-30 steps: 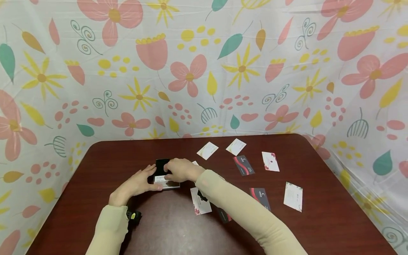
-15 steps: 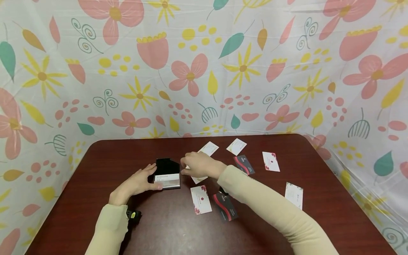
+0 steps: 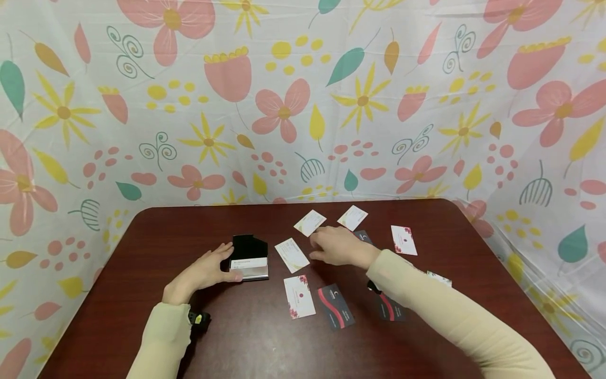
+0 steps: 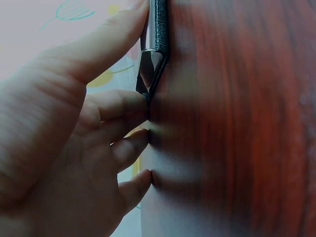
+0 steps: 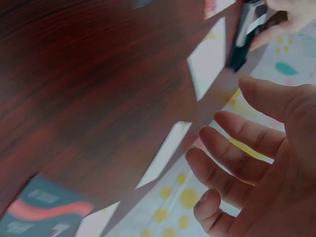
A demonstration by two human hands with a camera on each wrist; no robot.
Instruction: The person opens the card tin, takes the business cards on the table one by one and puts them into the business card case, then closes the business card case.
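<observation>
A business card case (image 3: 256, 272), with a silver front and a raised black lid, stands open on the left half of the table. White cards (image 3: 250, 261) show inside it. My left hand (image 3: 203, 271) holds the case at its left side, thumb on the silver front and fingers by the lid; the left wrist view has the fingertips down at the tabletop. Nothing is in my right hand (image 3: 338, 245), whose fingers are loosely bent over the table. Nearest to it lie a white card (image 3: 291, 256) with yellow marks and another white card (image 3: 310, 223) behind.
Several more cards lie spread on the brown table (image 3: 227, 337): a red-flowered card (image 3: 299, 297) and dark card (image 3: 336, 306) in front, another flowered card (image 3: 404, 240) at right. The right sleeve (image 3: 426, 300) partly covers some cards. A patterned curtain (image 3: 303, 105) hangs behind the table.
My right hand has left the case and moved right across the table, uncovering the case's cards and the nearby yellow-marked card. My left hand has kept its place.
</observation>
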